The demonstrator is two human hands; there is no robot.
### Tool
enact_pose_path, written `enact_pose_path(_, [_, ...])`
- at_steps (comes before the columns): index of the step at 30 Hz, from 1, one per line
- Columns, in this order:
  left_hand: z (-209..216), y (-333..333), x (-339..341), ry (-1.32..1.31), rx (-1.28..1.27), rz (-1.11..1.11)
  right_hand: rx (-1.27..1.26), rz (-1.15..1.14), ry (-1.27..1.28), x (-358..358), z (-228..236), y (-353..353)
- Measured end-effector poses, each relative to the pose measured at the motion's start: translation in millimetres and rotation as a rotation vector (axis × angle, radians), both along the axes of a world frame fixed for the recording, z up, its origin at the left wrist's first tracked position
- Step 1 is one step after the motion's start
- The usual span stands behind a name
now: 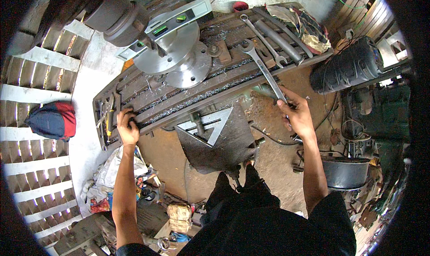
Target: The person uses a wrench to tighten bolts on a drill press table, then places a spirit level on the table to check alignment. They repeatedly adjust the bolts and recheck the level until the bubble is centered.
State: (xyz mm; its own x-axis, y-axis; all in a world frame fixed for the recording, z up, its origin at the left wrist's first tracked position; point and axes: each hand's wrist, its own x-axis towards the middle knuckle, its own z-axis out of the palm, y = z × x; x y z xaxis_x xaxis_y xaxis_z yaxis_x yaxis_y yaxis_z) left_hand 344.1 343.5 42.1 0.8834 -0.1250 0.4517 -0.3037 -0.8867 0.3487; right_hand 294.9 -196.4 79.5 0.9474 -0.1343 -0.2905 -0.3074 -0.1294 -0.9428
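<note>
My right hand is closed around the lower end of a long combination wrench. The wrench's open jaw reaches over the slotted metal machine table. At the table's left end, my left hand grips the near edge with its fingers curled. Pliers and a yellow-handled screwdriver lie just beside it. A shiny flanged metal disc sits on the table under a drill bit. A spirit level lies across the disc's top.
A second wrench, a metal bar and a rag lie on the table's right end. Below its front edge, a triangular metal square rests on a dark plate. A black motor stands right; metal shavings litter the slots.
</note>
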Motion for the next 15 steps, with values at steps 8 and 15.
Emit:
enact_pose_path(8, [-2.2, 1.4, 0.5, 0.006, -0.046, 0.008, -0.04, 0.023, 0.018, -9.8, 0.8, 4.2])
enact_pose_path(15, [-2.9, 1.7, 0.4, -0.023, -0.028, -0.014, 0.05, 0.047, 0.055, -20.5, 0.6, 23.9])
